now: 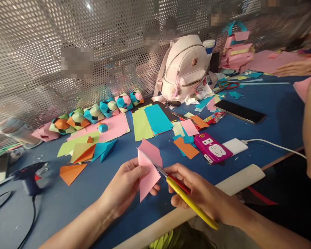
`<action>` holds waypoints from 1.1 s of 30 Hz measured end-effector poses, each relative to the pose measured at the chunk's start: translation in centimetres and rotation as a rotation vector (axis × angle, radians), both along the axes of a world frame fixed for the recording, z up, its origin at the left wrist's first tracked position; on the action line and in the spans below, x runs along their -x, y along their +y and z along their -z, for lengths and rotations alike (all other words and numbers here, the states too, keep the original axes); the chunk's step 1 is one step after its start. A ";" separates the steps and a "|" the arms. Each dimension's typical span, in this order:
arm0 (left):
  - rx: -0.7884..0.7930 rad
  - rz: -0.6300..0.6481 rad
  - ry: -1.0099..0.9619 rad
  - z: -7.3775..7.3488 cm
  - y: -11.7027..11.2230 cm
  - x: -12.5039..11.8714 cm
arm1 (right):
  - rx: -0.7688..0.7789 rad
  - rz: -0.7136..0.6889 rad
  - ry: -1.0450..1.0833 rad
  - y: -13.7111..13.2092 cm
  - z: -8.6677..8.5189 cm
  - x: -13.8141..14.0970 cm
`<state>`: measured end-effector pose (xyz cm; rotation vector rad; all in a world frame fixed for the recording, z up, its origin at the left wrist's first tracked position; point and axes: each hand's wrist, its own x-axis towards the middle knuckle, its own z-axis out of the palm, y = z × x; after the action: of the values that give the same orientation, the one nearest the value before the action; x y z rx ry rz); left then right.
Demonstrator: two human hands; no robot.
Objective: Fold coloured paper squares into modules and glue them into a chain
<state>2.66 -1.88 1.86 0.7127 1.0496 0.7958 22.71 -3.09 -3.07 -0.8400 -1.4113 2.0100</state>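
Note:
A piece of pink paper (pixel 147 181) is pinched between the thumb and fingers of my left hand (pixel 132 178). My right hand (pixel 194 188) grips a pair of scissors (pixel 188 199) with one yellow and one red handle. The blades lie across the upper part of the pink paper, slanting up to its left edge. Ahead of my hands are sheets of green paper (pixel 142 124) and blue paper (pixel 158 119). To the left lie folded orange paper (pixel 72 173) and folded blue paper (pixel 103 149).
Several folded paper balls (pixel 93 114) line the perforated metal wall (pixel 36 52). A glue gun (pixel 29 176) stands left. To the right are a purple power adapter (pixel 212 148), a phone (pixel 239 111) and a backpack (pixel 184 69). Another person's hand (pixel 292 67) rests at the far right.

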 end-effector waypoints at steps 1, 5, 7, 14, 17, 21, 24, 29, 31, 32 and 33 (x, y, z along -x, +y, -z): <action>0.003 0.003 -0.002 0.0 0.0 0.0 | 0.003 -0.001 0.002 0.0 0.0 0.1; 0.011 0.006 0.005 0.0 0.0 -0.2 | -0.027 0.002 0.008 0.0 0.2 0.1; 0.011 0.006 0.011 0.1 0.1 -0.2 | -0.049 0.011 0.013 -0.1 0.4 0.0; 0.015 0.018 0.017 0.4 0.1 -0.1 | -0.021 0.036 0.004 -0.3 0.4 -0.4; -0.010 -0.025 0.021 0.5 0.4 0.1 | -0.073 0.101 -0.080 -0.3 0.8 -0.6; -0.049 -0.126 0.032 0.8 1.2 0.5 | -0.257 0.222 -0.210 0.0 1.1 -1.0; -0.062 -0.182 0.029 0.9 1.8 0.7 | -0.503 0.308 -0.421 1.0 0.5 -1.2; -0.084 -0.204 0.060 1.0 2.5 1.2 | -0.890 0.385 -0.823 3.2 0.1 -0.6; -0.089 -0.207 0.100 1.1 2.6 1.4 | -0.978 0.391 -0.939 3.9 0.6 -0.4; -0.089 -0.210 0.122 1.1 2.6 1.5 | -1.004 0.383 -0.990 4.1 0.8 -0.3; -0.094 -0.211 0.138 1.1 2.7 1.6 | -1.019 0.365 -1.036 4.3 1.0 -0.2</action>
<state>1.04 0.80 0.73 0.7528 1.2323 0.9939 22.96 1.20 -4.10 -1.4982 -2.2253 0.3105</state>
